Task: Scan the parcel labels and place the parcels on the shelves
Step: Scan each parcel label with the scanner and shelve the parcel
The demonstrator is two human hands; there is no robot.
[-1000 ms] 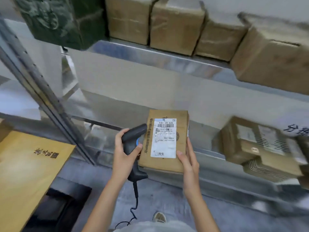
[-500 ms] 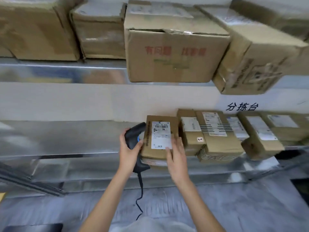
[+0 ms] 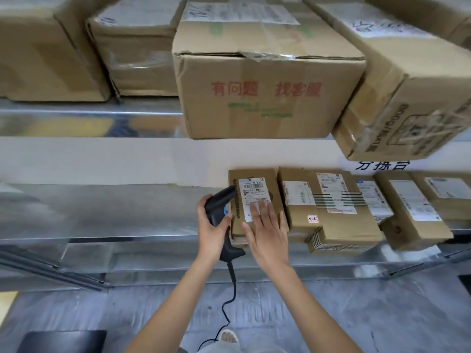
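A small brown parcel [image 3: 274, 186] with a white label [image 3: 253, 193] lies flat on the lower metal shelf [image 3: 107, 212], at the left end of a row of parcels. My right hand [image 3: 267, 233] rests on its top with straight fingers, covering the lower part of the label. My left hand [image 3: 212, 230] grips a black corded barcode scanner [image 3: 219, 203] just left of the parcel, its head touching the parcel's left edge.
More labelled parcels [image 3: 328, 205] sit to the right on the same shelf. Large cardboard boxes [image 3: 267, 80] fill the upper shelf and overhang it. The scanner cable [image 3: 230, 296] hangs to the grey floor. A dark object [image 3: 61, 341] lies at bottom left.
The view swung right along the shelves. The parcel went from being held upright in my right hand to lying flat on the lower shelf, and my right hand now lies flat on it.
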